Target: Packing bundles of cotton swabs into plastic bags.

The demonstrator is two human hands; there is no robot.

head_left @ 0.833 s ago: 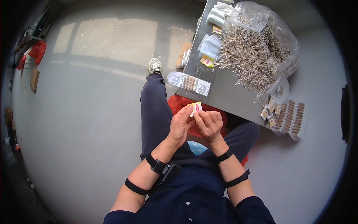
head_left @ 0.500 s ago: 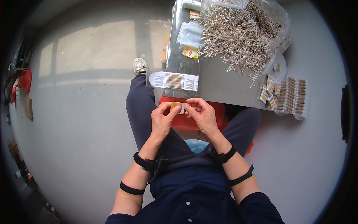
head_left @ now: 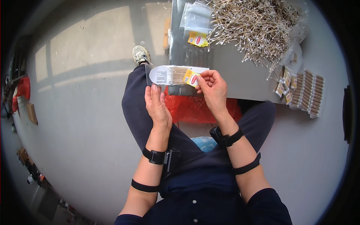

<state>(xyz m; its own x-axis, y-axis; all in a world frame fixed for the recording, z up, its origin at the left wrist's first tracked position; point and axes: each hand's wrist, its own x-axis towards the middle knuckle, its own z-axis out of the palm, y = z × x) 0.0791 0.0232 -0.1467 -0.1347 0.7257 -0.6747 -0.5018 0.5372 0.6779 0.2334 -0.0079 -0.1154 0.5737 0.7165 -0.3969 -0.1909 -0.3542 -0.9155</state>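
My right hand (head_left: 213, 90) pinches a small yellow and white label card (head_left: 191, 78) by its right end, over the right part of a row of cotton swabs (head_left: 177, 75). These swabs lie side by side on a white printed card (head_left: 159, 75) with a rounded left end, at the table's near left corner. Fingers stretched out and holding nothing, my left hand (head_left: 158, 106) is just below that card's near edge. Whether its fingertips touch the edge I cannot tell.
Loose cotton swabs (head_left: 255, 28) are heaped on the grey table (head_left: 234, 78) in a clear plastic bag. Clear pouches (head_left: 197, 18) and yellow label cards (head_left: 198, 39) lie at the far left. Packed swab bundles (head_left: 308, 92) sit at the right edge. Red plastic (head_left: 183, 110) hangs below the table.
Both hands held the yellow label card above my lap. My left hand has let go and moved left; my right hand has carried the label forward over the swabs.
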